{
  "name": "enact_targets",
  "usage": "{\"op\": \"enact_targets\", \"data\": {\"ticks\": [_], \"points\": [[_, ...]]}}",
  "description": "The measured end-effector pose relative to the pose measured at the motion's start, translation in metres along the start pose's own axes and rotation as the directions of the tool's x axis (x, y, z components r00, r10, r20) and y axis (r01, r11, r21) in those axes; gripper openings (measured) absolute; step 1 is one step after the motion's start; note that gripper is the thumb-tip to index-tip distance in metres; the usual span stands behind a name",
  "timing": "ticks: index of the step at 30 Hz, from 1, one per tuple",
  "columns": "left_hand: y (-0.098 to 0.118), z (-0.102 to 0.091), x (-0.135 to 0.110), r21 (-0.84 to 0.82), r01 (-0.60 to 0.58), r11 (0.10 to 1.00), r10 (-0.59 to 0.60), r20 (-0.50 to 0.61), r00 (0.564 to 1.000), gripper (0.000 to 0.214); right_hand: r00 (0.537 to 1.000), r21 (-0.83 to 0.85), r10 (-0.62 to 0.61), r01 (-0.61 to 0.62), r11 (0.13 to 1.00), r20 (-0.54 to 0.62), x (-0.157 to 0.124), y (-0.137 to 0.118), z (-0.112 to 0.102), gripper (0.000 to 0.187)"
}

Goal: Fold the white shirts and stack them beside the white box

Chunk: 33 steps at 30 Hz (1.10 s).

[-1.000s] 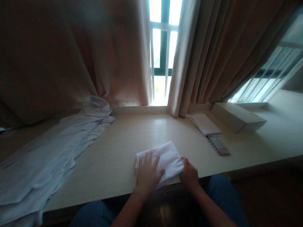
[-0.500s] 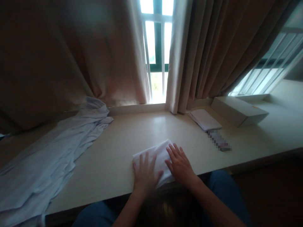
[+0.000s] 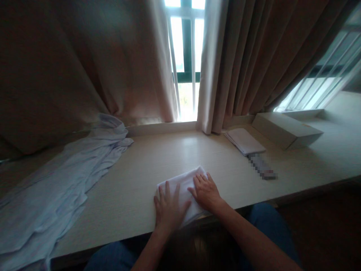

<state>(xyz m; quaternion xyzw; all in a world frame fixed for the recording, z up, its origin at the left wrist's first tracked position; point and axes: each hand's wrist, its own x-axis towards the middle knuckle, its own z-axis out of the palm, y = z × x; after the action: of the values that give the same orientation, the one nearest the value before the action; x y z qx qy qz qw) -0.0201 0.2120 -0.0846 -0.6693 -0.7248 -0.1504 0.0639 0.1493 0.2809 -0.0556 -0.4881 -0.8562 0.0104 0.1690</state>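
A folded white cloth (image 3: 185, 183) lies flat at the front edge of the desk, in front of me. My left hand (image 3: 169, 207) rests on its left part, palm down, with the fingers spread. On the cloth's right part lies my right hand (image 3: 207, 192), its fingers slightly bent near the right edge and its thumb apart. Both hands press on top of the cloth and cover much of it. Neither has fingers wrapped around it.
Loose white garments (image 3: 67, 173) lie heaped along the left of the desk (image 3: 135, 180). To the right are another folded white cloth (image 3: 246, 140), a blurred-out flat item (image 3: 262, 166) and a pale box (image 3: 286, 128). Brown curtains (image 3: 135, 64) hang at the back.
My right hand has slid a little left over the cloth, and its fingers are more bent. My left hand has shifted slightly left, still flat with spread fingers.
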Motion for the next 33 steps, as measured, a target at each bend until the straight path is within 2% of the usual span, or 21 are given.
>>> {"op": "enact_targets", "data": {"ticks": [3,5,8,10,14,18,22,23,25,28,30,33], "points": [[0.001,0.0,-0.001,0.031,0.006,1.0,-0.006,0.009,1.0,0.071,0.996,-0.005,0.062,-0.063,0.998,-0.064,0.027,0.007,-0.008,0.04],[0.002,0.001,-0.001,0.039,0.009,0.999,-0.009,0.013,1.0,0.073,0.986,0.028,0.149,-0.147,0.989,-0.069,0.047,0.019,-0.008,0.035],[0.001,0.002,-0.001,0.041,0.01,0.999,-0.011,0.024,1.0,0.075,0.953,0.085,0.303,-0.304,0.949,0.027,0.075,0.041,0.0,0.034],[0.001,0.003,0.0,0.039,0.014,0.999,-0.015,0.027,1.0,0.075,0.935,0.091,0.335,-0.346,0.934,0.119,0.089,0.052,0.008,0.04],[0.0,0.003,0.0,0.034,0.016,0.999,-0.017,0.03,0.999,0.077,0.916,0.068,0.354,-0.372,0.926,0.189,0.098,0.056,0.02,0.052],[-0.001,0.002,0.0,0.028,0.006,1.0,-0.007,0.042,0.999,0.078,0.885,0.031,0.415,-0.43,0.902,0.209,0.099,0.054,0.027,0.054],[0.0,0.003,-0.001,0.015,0.017,1.0,-0.018,0.032,0.999,0.078,0.859,-0.012,0.476,-0.482,0.876,0.188,0.102,0.048,0.023,0.05],[0.0,0.003,-0.001,0.011,0.02,1.0,-0.021,0.029,0.999,0.078,0.864,-0.024,0.478,-0.48,0.877,0.159,0.102,0.045,0.02,0.048],[0.0,0.003,-0.001,0.006,0.023,1.0,-0.023,0.022,1.0,0.078,0.904,-0.044,0.419,-0.417,0.908,0.081,0.096,0.036,0.014,0.045],[0.001,0.004,-0.001,0.005,0.023,1.0,-0.023,0.008,1.0,0.078,0.986,-0.048,0.169,-0.169,0.984,-0.002,0.075,0.021,0.01,0.049],[0.001,0.003,-0.001,0.004,0.027,1.0,-0.027,0.0,1.0,0.077,0.999,-0.031,0.046,-0.046,0.998,0.017,0.058,0.014,0.015,0.059],[0.002,0.003,-0.001,-0.001,0.031,1.0,-0.031,-0.001,1.0,0.075,0.991,-0.01,0.039,-0.038,0.999,0.127,0.042,0.012,0.027,0.072]]}}
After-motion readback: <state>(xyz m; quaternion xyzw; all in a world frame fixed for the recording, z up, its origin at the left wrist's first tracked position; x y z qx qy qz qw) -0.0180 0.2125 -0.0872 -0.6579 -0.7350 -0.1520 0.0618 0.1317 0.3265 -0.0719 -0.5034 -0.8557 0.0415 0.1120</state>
